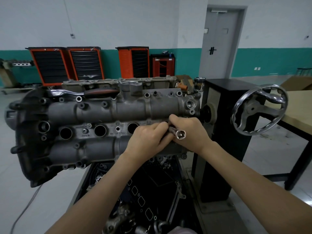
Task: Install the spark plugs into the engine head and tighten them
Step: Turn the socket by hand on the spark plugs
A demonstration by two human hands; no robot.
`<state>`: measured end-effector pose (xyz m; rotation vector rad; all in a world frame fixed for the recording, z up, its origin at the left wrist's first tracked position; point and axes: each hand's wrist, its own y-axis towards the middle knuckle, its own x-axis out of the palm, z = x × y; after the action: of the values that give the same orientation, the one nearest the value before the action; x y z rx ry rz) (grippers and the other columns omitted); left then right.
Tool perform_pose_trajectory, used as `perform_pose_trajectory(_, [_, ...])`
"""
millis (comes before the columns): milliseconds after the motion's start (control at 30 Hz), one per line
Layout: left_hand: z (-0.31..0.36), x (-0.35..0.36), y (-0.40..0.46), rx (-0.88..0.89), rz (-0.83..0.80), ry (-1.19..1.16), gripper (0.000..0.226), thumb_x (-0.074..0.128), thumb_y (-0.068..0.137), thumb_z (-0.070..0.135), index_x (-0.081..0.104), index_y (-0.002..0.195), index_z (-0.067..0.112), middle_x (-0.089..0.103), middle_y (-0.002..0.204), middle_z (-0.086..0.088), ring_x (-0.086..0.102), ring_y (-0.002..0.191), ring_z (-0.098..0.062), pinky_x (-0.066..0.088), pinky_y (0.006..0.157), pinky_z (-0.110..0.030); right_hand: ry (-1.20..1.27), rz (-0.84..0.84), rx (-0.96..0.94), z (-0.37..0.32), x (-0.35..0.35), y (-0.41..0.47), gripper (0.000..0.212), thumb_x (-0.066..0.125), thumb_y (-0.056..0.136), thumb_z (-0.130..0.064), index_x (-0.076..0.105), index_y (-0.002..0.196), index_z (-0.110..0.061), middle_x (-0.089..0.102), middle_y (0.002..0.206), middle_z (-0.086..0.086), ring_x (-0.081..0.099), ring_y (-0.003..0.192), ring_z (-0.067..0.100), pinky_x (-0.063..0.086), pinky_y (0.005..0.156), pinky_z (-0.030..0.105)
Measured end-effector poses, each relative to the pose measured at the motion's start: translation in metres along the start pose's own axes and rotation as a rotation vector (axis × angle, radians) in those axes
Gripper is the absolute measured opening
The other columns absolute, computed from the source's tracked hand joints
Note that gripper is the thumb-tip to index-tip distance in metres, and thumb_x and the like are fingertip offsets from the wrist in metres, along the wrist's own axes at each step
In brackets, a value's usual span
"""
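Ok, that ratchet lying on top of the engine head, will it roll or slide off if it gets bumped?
Probably it stays put. The ratchet lies flat along the top of the engine head, beside a raised casting, so rolling looks unlikely. Its polished metal shank may slide on the metal if pushed. It looks solid and stiff, likely heavy for its size; the dark grip should be less slippery.

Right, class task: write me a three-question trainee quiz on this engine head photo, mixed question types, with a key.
1. True or false: the ratchet lies on top of the engine head.
2. How many spark plug wells show fully open left of the hands? A two, B three, C five.
3. Fill in: the right hand holds a long chrome ______ while the left hand touches it.

Key: 1 true; 2 B; 3 socket.
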<state>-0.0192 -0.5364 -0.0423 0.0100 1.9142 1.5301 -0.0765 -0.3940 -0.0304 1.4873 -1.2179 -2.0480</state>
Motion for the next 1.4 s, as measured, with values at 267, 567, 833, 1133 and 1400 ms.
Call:
perform_pose_trajectory(267, [0.003, -0.0027, -0.0011, -0.021, 0.015, -0.04, 0.032, 0.028, 0.099, 0.034, 0.04, 0.083, 0.01, 0.053, 0.059, -0.008, 0.048, 0.038, -0.026, 0.03, 0.037, -0.022, 0.033, -0.078, -0.03, 0.0, -0.0019, -0.0013, 0.034, 0.043, 0.076, -0.023, 0.062, 0.094, -0.002, 0.065, 0.068, 0.003, 0.058, 0.05, 0.023, 0.04, 0.039, 0.025])
perform_pose_trajectory(567, [-0.0019, 0.0009, -0.0013, -0.027, 0.031, -0.018, 0.028, 0.054, 0.084, 0.022, 0.049, 0.064, 0.003, 0.05, 0.051, -0.006, 0.047, 0.037, -0.025, 0.029, 0.037, -0.021, 0.02, -0.038, 0.023, -0.0011, -0.0022, -0.0006, 0.016, 0.058, 0.075, -0.017, 0.055, 0.077, -0.002, 0.057, 0.055, 0.004, 0.053, 0.043, 0.025, 0.038, 0.035, 0.029])
perform_pose_trajectory(833, [0.0015, -0.0024, -0.0007, -0.08, 0.037, -0.081, 0.061, 0.02, 0.098, 0.043, 0.056, 0.079, -0.003, 0.055, 0.064, -0.013, 0.052, 0.042, -0.029, 0.041, 0.035, -0.031, 0.022, -0.085, -0.04, -0.0012, -0.0043, -0.0009, 0.028, 0.043, 0.078, -0.021, 0.061, 0.085, 0.0, 0.061, 0.061, 0.006, 0.056, 0.047, 0.026, 0.042, 0.038, 0.031])
perform_pose_trajectory(1133, [-0.002, 0.0014, -0.0006, 0.0, 0.039, 0.012, 0.028, 0.059, 0.079, 0.024, 0.047, 0.059, 0.007, 0.047, 0.05, -0.002, 0.042, 0.037, -0.02, 0.021, 0.042, -0.018, 0.05, -0.082, 0.029, -0.0025, -0.0053, 0.0, 0.019, 0.069, 0.07, -0.005, 0.055, 0.079, 0.004, 0.056, 0.055, 0.009, 0.053, 0.043, 0.028, 0.041, 0.035, 0.032])
perform_pose_trajectory(1400, [0.0021, -0.0022, -0.0011, -0.057, 0.019, -0.101, 0.028, 0.041, 0.09, 0.026, 0.052, 0.082, 0.001, 0.054, 0.067, -0.009, 0.05, 0.042, -0.026, 0.039, 0.035, -0.03, 0.051, -0.081, -0.047, -0.0002, -0.0029, -0.0022, 0.034, 0.044, 0.076, -0.026, 0.064, 0.095, -0.004, 0.065, 0.07, 0.002, 0.058, 0.051, 0.021, 0.042, 0.039, 0.027])
